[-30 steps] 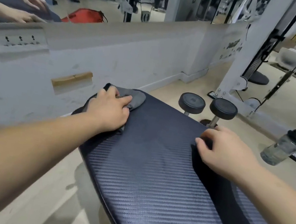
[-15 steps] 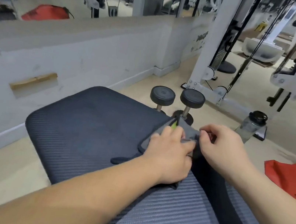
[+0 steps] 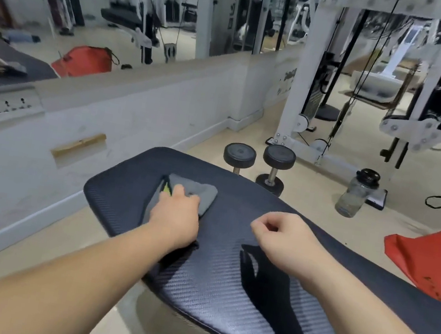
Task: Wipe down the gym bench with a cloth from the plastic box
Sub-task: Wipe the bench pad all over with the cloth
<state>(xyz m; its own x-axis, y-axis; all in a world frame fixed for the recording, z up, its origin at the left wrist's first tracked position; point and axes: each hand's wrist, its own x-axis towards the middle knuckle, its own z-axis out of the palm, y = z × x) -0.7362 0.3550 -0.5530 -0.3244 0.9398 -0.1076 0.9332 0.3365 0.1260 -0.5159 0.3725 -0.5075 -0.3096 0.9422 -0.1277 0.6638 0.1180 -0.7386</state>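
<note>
Sweeping back from the right edge of the gym bench [image 3: 211, 289], the left hand [image 3: 173, 217] now has the grey cloth [image 3: 198, 192] to itself. Half a second ago both hands met over it at that edge, the right one pinching a corner, and a second ago the cloth was up at the far-left corner. Now it lies flat near the middle of the far end with the left palm pressing on its near half. The right hand [image 3: 288, 244] has let go and hovers apart over the pad, fingers loosely curled on nothing, its shadow dark on the vinyl. To my eye the straightening is done and the wiping runs side to side across the far end, with the long near stretch probably yet to be covered. Bare pad lies all round the cloth. The rounded far edge and far-left corner are close, and past the left edge there is only floor, then the wall [image 3: 104, 125]. Rightward, the idle hand sits in the stroke's way and would need to lift clear. The dumbbells [image 3: 278, 158] and water bottle [image 3: 358, 193] stand on the floor beyond the far edge, and a red bag [image 3: 430, 257] lies beside the right edge, all off the pad. No plastic box is in sight.
</note>
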